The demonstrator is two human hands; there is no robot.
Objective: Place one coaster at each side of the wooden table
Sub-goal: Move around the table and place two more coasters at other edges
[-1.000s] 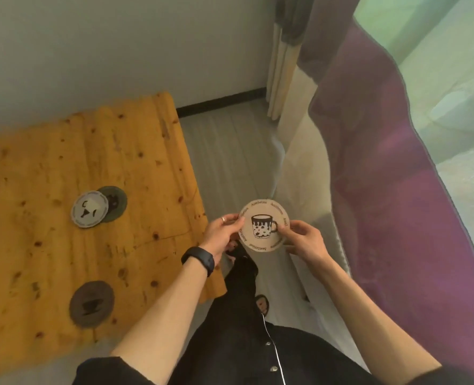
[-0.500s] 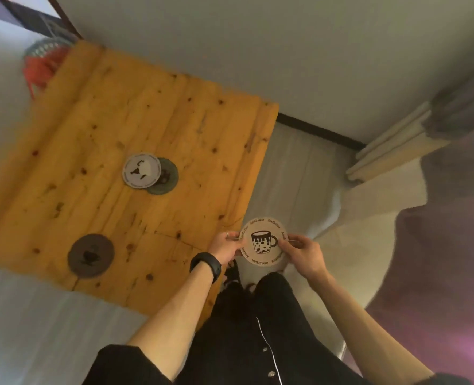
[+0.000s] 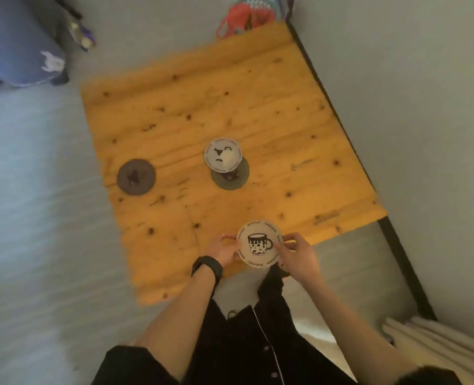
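Both hands pinch the mug-print coaster [image 3: 259, 243] by its rim, left hand [image 3: 223, 250] on one edge, right hand [image 3: 297, 255] on the other, flat above the near edge of the wooden table [image 3: 258, 107]. The bare near-side wood lies directly underneath, so it looks like a short drop straight down; the dark coaster [image 3: 136, 177] sits by the left side, two overlapped coasters [image 3: 226, 163] mid-table.

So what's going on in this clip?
A person stands at the near edge of a wooden table, holding a white mug-print coaster by its rim between the left hand and the right hand, above the table's edge. It is not yet set down. A dark coaster lies near the table's left side. Near the middle, a light coaster overlaps a dark green one.
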